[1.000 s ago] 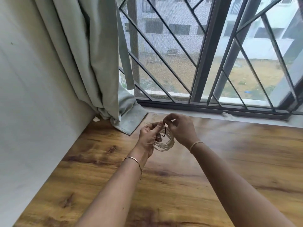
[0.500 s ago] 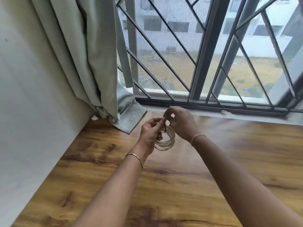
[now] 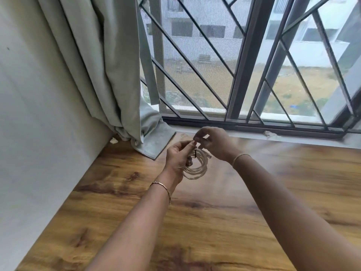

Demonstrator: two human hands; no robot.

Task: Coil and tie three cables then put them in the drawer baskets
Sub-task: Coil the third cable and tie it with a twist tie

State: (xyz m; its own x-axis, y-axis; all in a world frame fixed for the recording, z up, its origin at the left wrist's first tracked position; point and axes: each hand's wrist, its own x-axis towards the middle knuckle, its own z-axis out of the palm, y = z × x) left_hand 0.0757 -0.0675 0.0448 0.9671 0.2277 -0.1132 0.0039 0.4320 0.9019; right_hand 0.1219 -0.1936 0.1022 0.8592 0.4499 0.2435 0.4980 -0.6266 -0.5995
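White cable [image 3: 196, 166], coiled, held above the table's [image 3: 121, 208] far edge.
Left hand [image 3: 178, 157] grips the coil; right hand [image 3: 213, 142] now pinches the dark tie [image 3: 194, 153] higher — tying nearly done.

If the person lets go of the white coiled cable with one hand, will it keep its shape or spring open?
The white coiled cable looks thin and floppy; its loops sag below the left hand, so it probably loosens if released. A dark tie shows at the top, where the right hand works; whether it is fastened cannot be told. It seems light.
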